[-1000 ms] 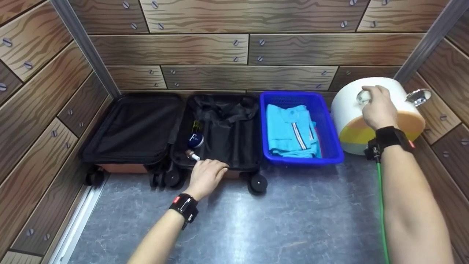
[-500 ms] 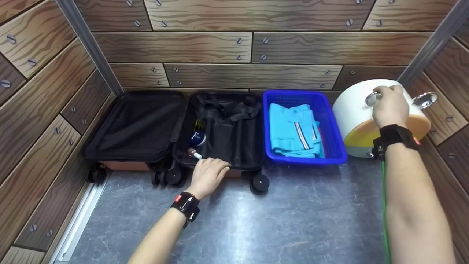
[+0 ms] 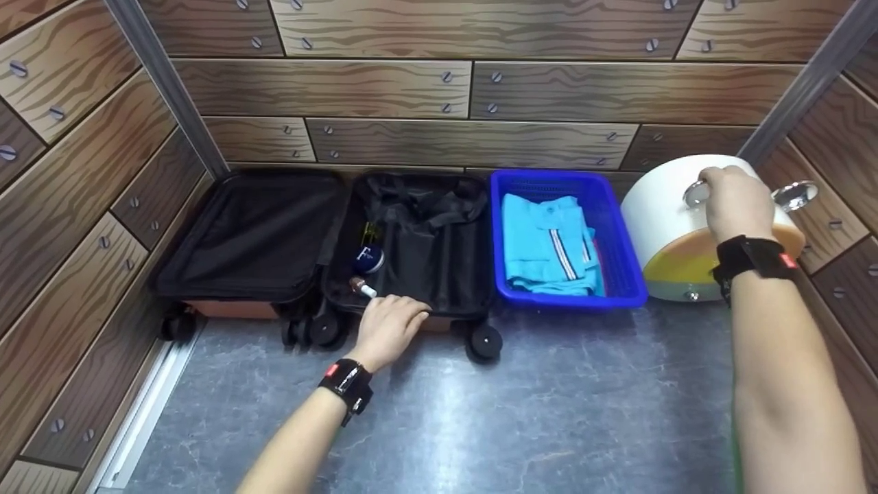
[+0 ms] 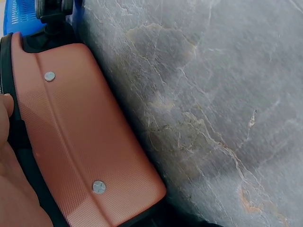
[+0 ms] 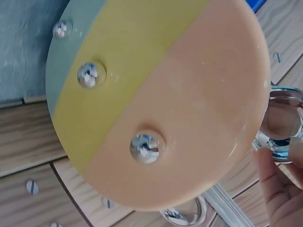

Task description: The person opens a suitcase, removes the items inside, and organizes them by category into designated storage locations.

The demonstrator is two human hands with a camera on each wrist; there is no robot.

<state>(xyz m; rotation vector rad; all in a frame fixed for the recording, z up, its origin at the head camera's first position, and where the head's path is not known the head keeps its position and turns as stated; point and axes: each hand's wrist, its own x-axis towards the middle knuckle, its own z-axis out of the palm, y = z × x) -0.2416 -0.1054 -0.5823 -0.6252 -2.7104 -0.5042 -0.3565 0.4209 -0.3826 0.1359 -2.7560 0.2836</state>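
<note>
Bright, even light; soft shadows, slight wide-angle edge distortion.

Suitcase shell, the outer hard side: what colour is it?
The suitcase shell is a textured rusty orange-brown, clearest in the left wrist view.

Head looks down; wrist views close on suitcase (image 4: pixel 85 142), drum (image 5: pixel 161 99)

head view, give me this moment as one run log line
left hand: rests on suitcase front rim | right hand: grips chrome knob on white drum | blue basket: folded teal shirt
</note>
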